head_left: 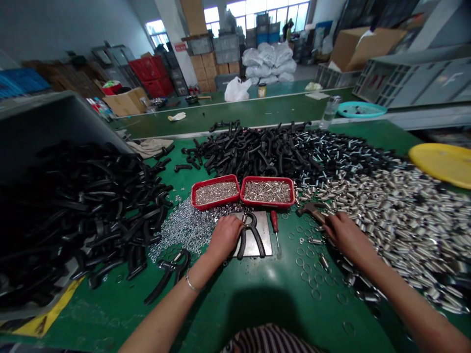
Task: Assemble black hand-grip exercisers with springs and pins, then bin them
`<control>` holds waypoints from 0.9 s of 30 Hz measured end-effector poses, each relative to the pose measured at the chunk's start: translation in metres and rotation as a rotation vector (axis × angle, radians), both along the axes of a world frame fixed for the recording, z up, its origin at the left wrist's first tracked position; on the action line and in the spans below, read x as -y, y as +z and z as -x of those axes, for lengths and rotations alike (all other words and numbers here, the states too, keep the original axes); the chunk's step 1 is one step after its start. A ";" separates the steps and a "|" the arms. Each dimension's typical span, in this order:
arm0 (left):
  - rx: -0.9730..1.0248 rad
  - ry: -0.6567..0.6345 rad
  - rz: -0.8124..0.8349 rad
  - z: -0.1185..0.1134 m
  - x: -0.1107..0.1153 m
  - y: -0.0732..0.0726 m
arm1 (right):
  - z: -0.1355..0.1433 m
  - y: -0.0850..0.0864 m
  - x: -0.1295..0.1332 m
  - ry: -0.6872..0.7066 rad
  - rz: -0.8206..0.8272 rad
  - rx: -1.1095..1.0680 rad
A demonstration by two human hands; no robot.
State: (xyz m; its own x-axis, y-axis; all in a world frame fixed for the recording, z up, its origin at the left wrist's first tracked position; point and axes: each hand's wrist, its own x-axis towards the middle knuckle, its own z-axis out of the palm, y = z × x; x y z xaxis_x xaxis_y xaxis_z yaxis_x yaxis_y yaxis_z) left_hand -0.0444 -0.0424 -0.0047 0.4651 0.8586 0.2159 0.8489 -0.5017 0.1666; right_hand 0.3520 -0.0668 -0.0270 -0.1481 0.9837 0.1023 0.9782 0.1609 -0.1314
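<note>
My left hand point(226, 234) is closed at the left side of a black hand grip exerciser point(258, 239), its fingertips near the top joint. The exerciser lies on a square metal plate point(267, 228), handles toward me. My right hand point(343, 231) is wrapped round the handle of a hammer point(312, 211), whose head points left, off to the right of the plate. Beside the plate lies a screwdriver point(274, 223) with a red handle. Another hand grip exerciser point(162, 284), with a metal spring, rests left of my left wrist.
Two red trays point(241, 196) of small metal parts stand behind the plate. Small nuts point(184, 228) are heaped left, metal springs point(412, 225) right, black handles point(253, 147) behind. A dark crate point(69, 105) of black handles borders the left. Thin rings point(312, 282) lie scattered near my right arm.
</note>
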 end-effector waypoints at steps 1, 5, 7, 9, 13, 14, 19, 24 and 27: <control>-0.017 0.004 -0.011 0.000 0.000 0.000 | 0.000 0.001 0.000 -0.003 0.004 -0.003; -0.085 -0.027 -0.061 -0.001 -0.002 -0.002 | 0.002 0.004 0.001 -0.006 0.022 -0.002; -0.131 -0.068 -0.081 -0.002 -0.005 -0.002 | -0.001 0.005 0.000 0.006 0.041 -0.008; -0.171 -0.109 -0.093 -0.004 -0.008 0.000 | -0.005 0.006 -0.005 0.020 0.066 -0.012; -0.280 -0.181 -0.119 -0.010 -0.008 0.006 | -0.010 0.010 -0.022 0.055 0.149 -0.038; -0.315 -0.194 -0.128 -0.012 -0.007 0.006 | -0.010 0.013 -0.027 0.045 0.181 -0.068; -0.327 -0.214 -0.127 -0.014 -0.003 0.002 | -0.003 0.038 -0.033 -0.205 0.559 -0.526; 0.045 -0.088 -0.016 -0.001 0.006 -0.006 | 0.009 0.069 -0.011 -0.225 0.739 -1.015; 0.230 0.013 0.007 0.009 0.014 -0.010 | 0.029 0.083 0.003 -0.208 0.633 -1.147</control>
